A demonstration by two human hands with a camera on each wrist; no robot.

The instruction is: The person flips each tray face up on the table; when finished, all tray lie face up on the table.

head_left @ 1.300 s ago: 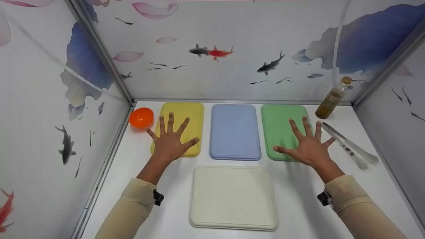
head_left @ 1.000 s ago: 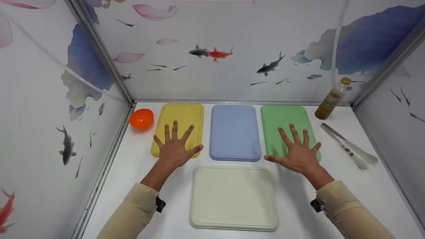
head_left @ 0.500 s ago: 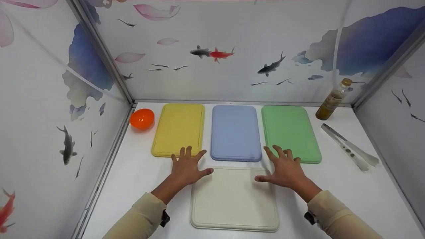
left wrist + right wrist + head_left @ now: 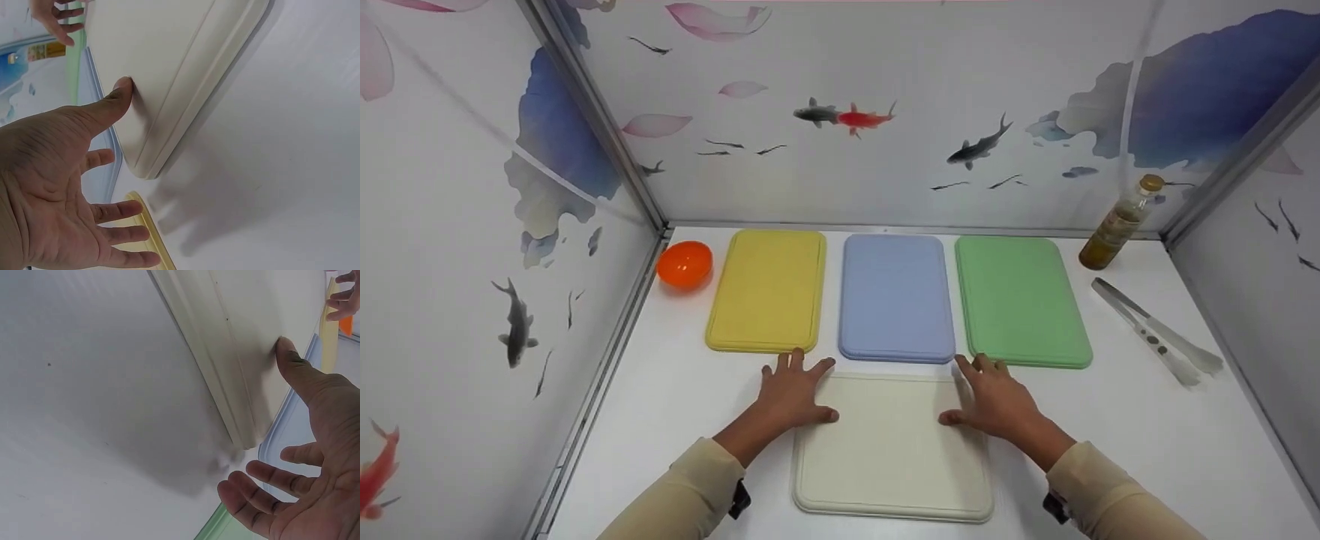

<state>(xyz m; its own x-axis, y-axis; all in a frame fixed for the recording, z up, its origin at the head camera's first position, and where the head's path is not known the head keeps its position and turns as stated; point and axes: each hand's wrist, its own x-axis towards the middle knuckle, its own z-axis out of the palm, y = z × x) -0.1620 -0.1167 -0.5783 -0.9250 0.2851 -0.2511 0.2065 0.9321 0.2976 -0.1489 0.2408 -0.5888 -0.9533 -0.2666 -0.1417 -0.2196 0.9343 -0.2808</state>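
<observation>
A cream cutting board (image 4: pixel 892 465) lies flat at the front middle of the table. My left hand (image 4: pixel 789 397) is at its far left corner, thumb over the board's surface and fingers spread past the edge. At the far right corner my right hand (image 4: pixel 999 401) mirrors it. In the left wrist view the thumb tip (image 4: pixel 124 87) is right at the board's top face, while the other fingers extend apart beyond the corner. The right wrist view has the right thumb (image 4: pixel 295 365) over the board too, its fingers loosely bent and holding nothing.
Behind stand in a row a yellow board (image 4: pixel 766 292), a blue board (image 4: pixel 896 296) and a green board (image 4: pixel 1024 300). An orange bowl (image 4: pixel 685 265) sits at the back left. A bottle of brownish liquid (image 4: pixel 1117 225) and metal tongs (image 4: pixel 1153 330) are at the right. Walls enclose the table.
Both hands have come back toward the person and inward, from over the yellow and green boards to the cream board's far corners. The boards, bowl, bottle and tongs stay put.
</observation>
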